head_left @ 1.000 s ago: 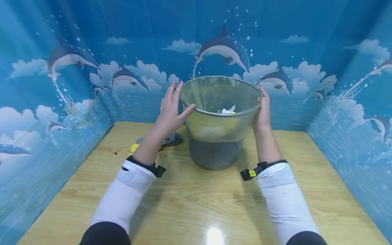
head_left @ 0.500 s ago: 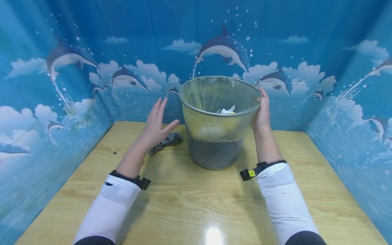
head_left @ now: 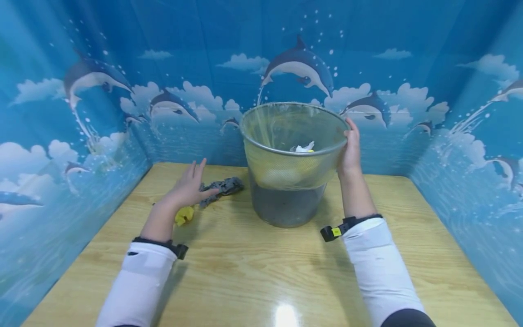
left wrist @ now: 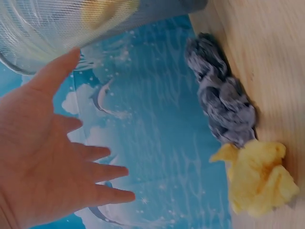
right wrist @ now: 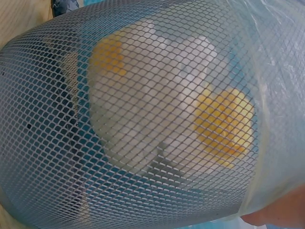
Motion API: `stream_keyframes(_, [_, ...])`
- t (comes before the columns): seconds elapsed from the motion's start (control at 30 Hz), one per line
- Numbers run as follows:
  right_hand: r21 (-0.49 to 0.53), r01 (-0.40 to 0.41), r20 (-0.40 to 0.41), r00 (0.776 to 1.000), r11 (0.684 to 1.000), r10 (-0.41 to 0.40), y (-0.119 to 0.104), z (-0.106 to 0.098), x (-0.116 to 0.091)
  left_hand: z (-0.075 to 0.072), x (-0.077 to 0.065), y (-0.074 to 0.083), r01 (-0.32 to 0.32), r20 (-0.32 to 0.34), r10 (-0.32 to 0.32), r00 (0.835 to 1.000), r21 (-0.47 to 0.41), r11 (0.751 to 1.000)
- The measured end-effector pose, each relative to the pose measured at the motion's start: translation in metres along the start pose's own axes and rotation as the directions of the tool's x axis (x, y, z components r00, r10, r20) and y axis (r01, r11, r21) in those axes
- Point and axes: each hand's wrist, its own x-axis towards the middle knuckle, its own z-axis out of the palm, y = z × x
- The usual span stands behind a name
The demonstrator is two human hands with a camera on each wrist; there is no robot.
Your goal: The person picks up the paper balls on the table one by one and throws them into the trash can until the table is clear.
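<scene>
A metal mesh wastebasket (head_left: 286, 211) stands on the table, lined with a clear, thin bag (right wrist: 283, 81). My right hand (head_left: 350, 147) grips its rim on the right side. Crumpled white (right wrist: 143, 90) and yellow wads (right wrist: 224, 126) show through the mesh. My left hand (head_left: 185, 190), fingers spread and holding nothing, hovers left of the basket. Close to it are a long crumpled grey wad (left wrist: 224, 93) and a crumpled yellow wad (left wrist: 259, 176), lying end to end on the table. In the head view the hand partly covers both.
The wood-grain table (head_left: 261, 268) runs back to a blue curtain (head_left: 196, 41) printed with dolphins, which also closes in both sides. Black straps with small cameras (head_left: 331, 233) sit on both wrists.
My left hand has left the basket's left rim and moved left and down toward the loose wads. My right hand and the basket have stayed in place.
</scene>
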Motion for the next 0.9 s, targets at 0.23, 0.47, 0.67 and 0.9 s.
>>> stream_keyframes(0.23, [-0.001, 0.004, 0.003, 1.0, 1.0, -0.004, -0.002, 0.0, 0.001, 0.003, -0.01, -0.03, 0.012, 0.088, -0.014, 0.996, 0.028, 1.0])
stream_keyframes(0.47, [-0.023, -0.002, 0.01, 1.0, 1.0, 0.002, -0.001, 0.002, -0.001, 0.004, -0.024, -0.054, 0.0, 0.224, -0.011, 0.975, 0.047, 0.999])
stream_keyframes(0.67, [-0.034, -0.012, 0.01, 1.0, 0.999, 0.012, -0.001, 0.0, -0.002, 0.012, -0.028, -0.062, 0.011, 0.36, -0.02, 0.933, 0.026, 1.0])
stream_keyframes(0.9, [-0.027, -0.004, 0.007, 1.0, 1.0, 0.005, -0.001, -0.002, -0.001, 0.024, -0.023, -0.071, 0.051, 0.36, -0.055, 0.932, 0.021, 0.998])
